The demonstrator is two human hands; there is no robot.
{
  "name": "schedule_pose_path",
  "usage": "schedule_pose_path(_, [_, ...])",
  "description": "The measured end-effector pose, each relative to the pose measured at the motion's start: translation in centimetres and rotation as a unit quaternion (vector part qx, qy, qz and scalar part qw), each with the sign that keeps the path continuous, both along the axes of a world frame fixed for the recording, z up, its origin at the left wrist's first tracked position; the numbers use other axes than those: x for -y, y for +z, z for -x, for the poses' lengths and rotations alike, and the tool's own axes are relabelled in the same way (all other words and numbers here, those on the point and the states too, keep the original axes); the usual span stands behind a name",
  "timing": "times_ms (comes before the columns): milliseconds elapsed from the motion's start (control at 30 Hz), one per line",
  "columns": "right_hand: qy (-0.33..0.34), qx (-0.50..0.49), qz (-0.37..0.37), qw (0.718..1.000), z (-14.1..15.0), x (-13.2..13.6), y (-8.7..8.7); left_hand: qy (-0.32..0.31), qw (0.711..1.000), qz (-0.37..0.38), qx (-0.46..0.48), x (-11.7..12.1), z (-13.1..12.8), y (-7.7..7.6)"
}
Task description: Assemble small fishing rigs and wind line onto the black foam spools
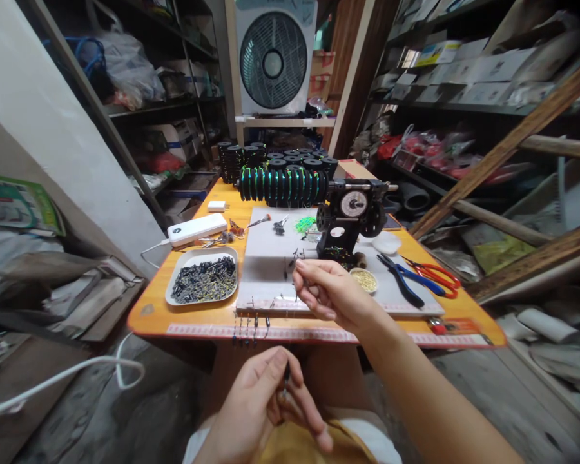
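Note:
My left hand (263, 394) is below the table's front edge, thumb and forefinger closed on a small dark bead-like piece (287, 372); its other fingers curl loosely. Over the front of the white board (265, 264) is my right hand (333, 290), its thumb and forefinger pinched together. What that pinch holds, if anything, is too small to make out. Thin dark pieces (286, 267) show just beyond its fingertips. Several short strung pieces (248, 322) hang over the table's front edge, left of both hands.
A white tray (235, 277) of small dark parts stands left. A black winding machine (352, 203) carries a row of spools (283, 185). Right are a bowl of gold beads (365, 280), blue-handled pliers (406, 280) and an orange-handled tool (439, 277). A power bank (197, 229) lies left.

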State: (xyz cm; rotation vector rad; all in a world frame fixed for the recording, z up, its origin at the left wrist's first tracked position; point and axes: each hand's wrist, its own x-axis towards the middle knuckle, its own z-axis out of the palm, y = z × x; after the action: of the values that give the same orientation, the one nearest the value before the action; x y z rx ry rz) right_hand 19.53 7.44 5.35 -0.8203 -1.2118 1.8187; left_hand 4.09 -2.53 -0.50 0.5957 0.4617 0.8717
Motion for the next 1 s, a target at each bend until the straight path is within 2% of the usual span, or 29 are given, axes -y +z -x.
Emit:
schedule_pose_path(233, [0.002,0.009,-0.007,1.0,0.1,-0.1,-0.1,-0.01,1.0,0.014,-0.024,0.1,0.1,0.2])
schedule_pose_path(333, [0.01,0.023,-0.026,0.999,-0.1,-0.2,-0.1,0.037,0.995,-0.053,-0.079,-0.5,0.3,0.3])
schedule_pose_path(433, [0.02,0.085,-0.089,0.992,-0.4,-0.3,0.5,0.113,0.97,-0.158,-0.15,-2.1,0.3,1.0])
schedule_pose_path(567, [0.002,0.213,-0.204,0.956,-0.5,-0.3,1.9,0.139,0.952,-0.203,-0.185,-4.6,-0.5,2.9])
schedule_pose_path(633, [-0.007,0.233,-0.231,0.945,-0.5,-0.3,2.5,0.152,0.94,-0.219,-0.212,-5.4,-1.0,3.8])
schedule_pose_path(767, [0.015,0.191,-0.189,0.963,-0.8,-0.6,2.8,0.161,0.923,-0.239,-0.254,-6.3,-1.3,4.6])
schedule_pose_path(900, [0.052,0.098,-0.097,0.989,-1.0,-1.2,2.7,0.153,0.917,-0.245,-0.274,-6.7,-1.2,4.4])
schedule_pose_path(1000, [0.092,0.003,-0.013,0.996,-0.7,-1.7,2.6,0.153,0.921,-0.238,-0.269,-6.8,-1.2,4.1])
